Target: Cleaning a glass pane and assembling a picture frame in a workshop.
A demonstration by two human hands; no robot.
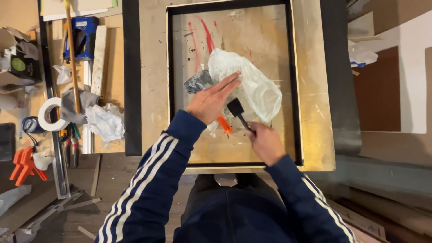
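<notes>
Both arms in blue striped sleeves come in from the bottom edge, over a black-edged frame (168,67) lying flat on a paint-stained board (153,81).

Inside the frame, largest first: see-through panel with red streaks, then a crumpled white plastic bag (256,85), then a dark crumpled wad (197,82) just left of the bag, then an orange handle (224,125) poking out under the left hand.

Left hand (211,101): flat, fingers straight and together, pressed on the bag's left edge, touching the dark wad. Grips nothing.

Right hand (265,141): fingers curled tight round the handle of a black foam brush (236,109). Brush head sits on the panel at the bag's lower edge, between the two hands.

Bag covers the panel's middle.

Left of the board, on the bench: white rag (105,121), roll of white tape (50,114), blue tool (83,36), orange clamp (24,164), pens. All well apart from the hands.
</notes>
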